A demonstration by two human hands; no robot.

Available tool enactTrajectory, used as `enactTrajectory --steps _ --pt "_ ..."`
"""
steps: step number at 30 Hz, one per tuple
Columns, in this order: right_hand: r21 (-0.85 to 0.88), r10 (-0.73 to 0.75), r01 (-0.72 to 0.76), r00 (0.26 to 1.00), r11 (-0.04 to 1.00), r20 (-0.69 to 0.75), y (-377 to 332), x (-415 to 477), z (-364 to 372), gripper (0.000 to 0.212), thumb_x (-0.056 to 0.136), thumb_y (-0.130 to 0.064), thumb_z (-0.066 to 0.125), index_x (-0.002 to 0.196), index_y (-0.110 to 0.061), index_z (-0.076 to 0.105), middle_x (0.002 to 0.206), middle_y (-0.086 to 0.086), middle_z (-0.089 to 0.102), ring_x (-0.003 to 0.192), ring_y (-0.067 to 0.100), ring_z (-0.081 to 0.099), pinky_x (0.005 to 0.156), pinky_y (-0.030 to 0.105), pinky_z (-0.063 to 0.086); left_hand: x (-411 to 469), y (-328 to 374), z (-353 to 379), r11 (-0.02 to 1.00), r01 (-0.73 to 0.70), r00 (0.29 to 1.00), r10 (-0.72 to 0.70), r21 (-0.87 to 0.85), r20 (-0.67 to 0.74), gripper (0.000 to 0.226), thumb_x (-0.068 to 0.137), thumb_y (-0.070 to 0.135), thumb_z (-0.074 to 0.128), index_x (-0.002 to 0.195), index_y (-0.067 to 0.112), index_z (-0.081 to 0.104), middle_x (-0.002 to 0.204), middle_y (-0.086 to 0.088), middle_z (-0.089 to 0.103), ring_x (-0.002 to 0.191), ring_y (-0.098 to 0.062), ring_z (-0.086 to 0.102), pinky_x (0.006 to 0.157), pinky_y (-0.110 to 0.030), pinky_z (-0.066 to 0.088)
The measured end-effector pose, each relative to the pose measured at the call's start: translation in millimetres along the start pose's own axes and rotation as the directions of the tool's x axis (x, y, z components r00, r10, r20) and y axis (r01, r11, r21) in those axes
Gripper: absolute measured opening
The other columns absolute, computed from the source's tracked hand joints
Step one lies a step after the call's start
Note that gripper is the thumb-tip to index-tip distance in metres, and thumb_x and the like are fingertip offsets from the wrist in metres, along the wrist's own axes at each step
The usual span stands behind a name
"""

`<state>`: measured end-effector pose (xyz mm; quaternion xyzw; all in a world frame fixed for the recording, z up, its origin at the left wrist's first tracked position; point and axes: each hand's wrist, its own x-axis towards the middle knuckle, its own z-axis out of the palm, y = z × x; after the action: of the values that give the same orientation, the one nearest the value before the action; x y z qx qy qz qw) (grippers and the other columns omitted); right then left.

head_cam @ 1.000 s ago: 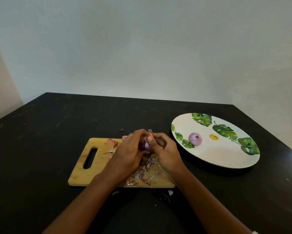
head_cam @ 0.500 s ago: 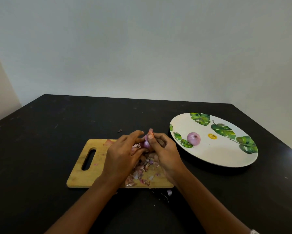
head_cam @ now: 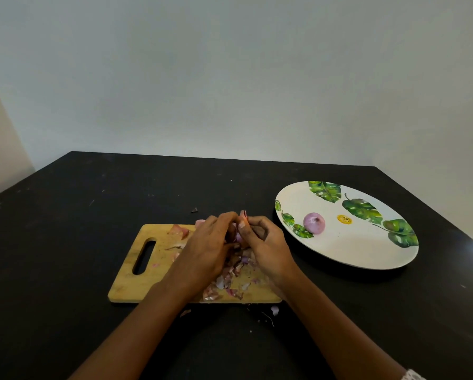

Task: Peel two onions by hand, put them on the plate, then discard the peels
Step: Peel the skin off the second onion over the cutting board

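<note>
A small purple onion (head_cam: 238, 237) is held between both hands above the wooden cutting board (head_cam: 136, 272); only a sliver of it shows. My left hand (head_cam: 208, 248) curls round its left side. My right hand (head_cam: 265, 245) grips its right side, thumb on a strip of pink skin (head_cam: 243, 215) that sticks up. A peeled onion (head_cam: 314, 222) lies on the left part of the white plate (head_cam: 347, 250) with green leaf prints. Loose peels (head_cam: 227, 283) are heaped on the board under my hands.
The board and plate rest on a black table (head_cam: 65, 242) against a pale wall. A few peel scraps lie off the board: one near the front edge (head_cam: 274, 310), one behind the board (head_cam: 194, 210).
My hands stay over the board and have closed more tightly together around the onion. The plate and the peeled onion have not moved.
</note>
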<state>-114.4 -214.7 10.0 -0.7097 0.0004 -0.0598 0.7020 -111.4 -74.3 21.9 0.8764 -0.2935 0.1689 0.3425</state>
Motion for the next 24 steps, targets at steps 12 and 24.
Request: enactTrajectory --steps 12,24 --pt "0.429 0.212 -0.159 0.974 0.889 -0.079 -5 10 -8 0.022 0.093 -0.026 0.060 0.103 -0.007 0.060 0.107 0.019 0.067 0.087 0.026 0.072 0.069 0.032 0.059 1 -13 0 0.983 -0.126 0.944 0.160 0.135 -0.289 0.021 0.086 0.026 0.053 0.097 0.016 0.066 0.087 0.001 0.061 0.084 -0.002 0.046 0.069 -0.009 0.037" --pt "0.376 0.176 -0.144 0.983 0.915 -0.052 -4 8 -3 0.019 0.093 -0.027 0.059 0.103 -0.011 0.061 0.111 0.017 0.065 0.093 0.023 0.070 0.070 0.029 0.058 1 -13 4 1.000 0.003 0.962 -0.011 -0.029 -0.272 0.034 0.079 0.024 0.070 0.111 0.017 0.062 0.105 0.011 0.055 0.101 -0.002 0.047 0.080 -0.013 0.038"
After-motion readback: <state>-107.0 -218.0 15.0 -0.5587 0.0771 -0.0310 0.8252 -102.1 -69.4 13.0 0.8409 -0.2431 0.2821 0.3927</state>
